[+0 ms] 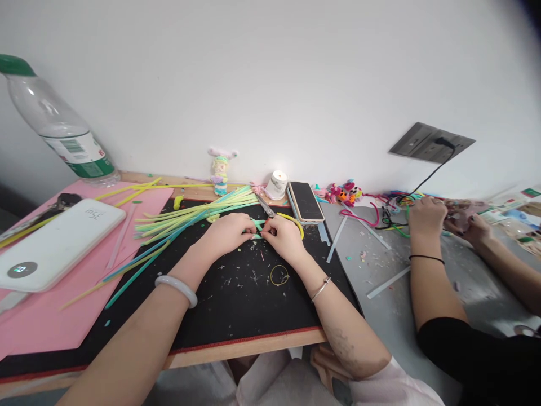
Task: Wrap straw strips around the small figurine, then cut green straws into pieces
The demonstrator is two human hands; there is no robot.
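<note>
Near the middle of the black mat (220,324), my left hand (231,232) and my right hand (284,237) meet with their fingers pinched on a green pipe cleaner (257,224). Part of it is hidden by the fingers. A pair of scissors (267,207) lies just beyond my hands. A bundle of yellow, green and blue pipe cleaners (186,217) fans out to the left. Close to my right wrist lies a thin yellow ring (279,275), with small fluff scraps scattered around it.
At left are a white power bank (63,242), pink sheet (59,327) and plastic bottle (59,113). Along the wall stand a small doll (220,173), a white paper cup (277,185) and a phone (306,201). To the right, another person's hands (426,217) work among coloured pipe cleaners.
</note>
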